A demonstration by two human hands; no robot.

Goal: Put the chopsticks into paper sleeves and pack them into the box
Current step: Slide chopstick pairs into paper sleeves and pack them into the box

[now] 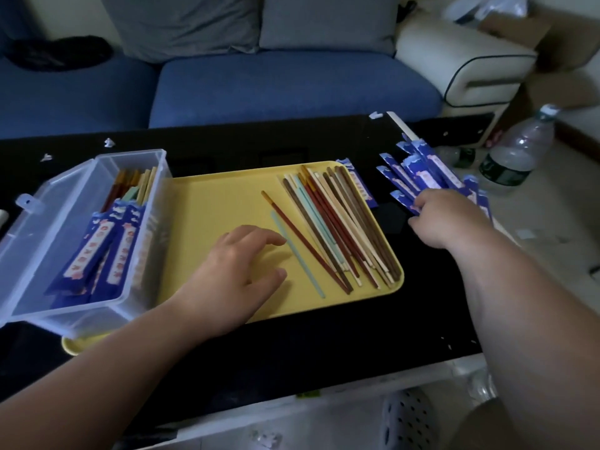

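- Black table top (292, 352) in front of a blue sofa (292, 86); water bottle (516, 151) on the floor to the right.
- Yellow tray (220, 203) lies mid-table. A clear plastic box (39, 241), open at the top, sits over the tray's left end.
- In the box: several sleeved chopsticks (97, 251), blue sleeves toward the cam, bare tips sticking out the far end.
- Loose chopsticks (337, 228) lie in a bunch on the tray's right half, mixed colours: brown, red, cream, teal.
- Two lie apart from the bunch on its left: a pale teal chopstick (298, 258) and a red-brown chopstick (302, 238), side by side.
- Paper sleeves (422, 170), blue w/ white print, are piled on the table right of the tray; one single sleeve (360, 186) lies against the tray's right rim.
- Left hand (240, 271) is over the tray, palm down, fingers loosely spread, holding nothing; fingertips just beside the teal chopstick.
- Right hand (444, 219) is on the near ends of the sleeve pile, fingers bent onto them; can't tell if it actually grips one.
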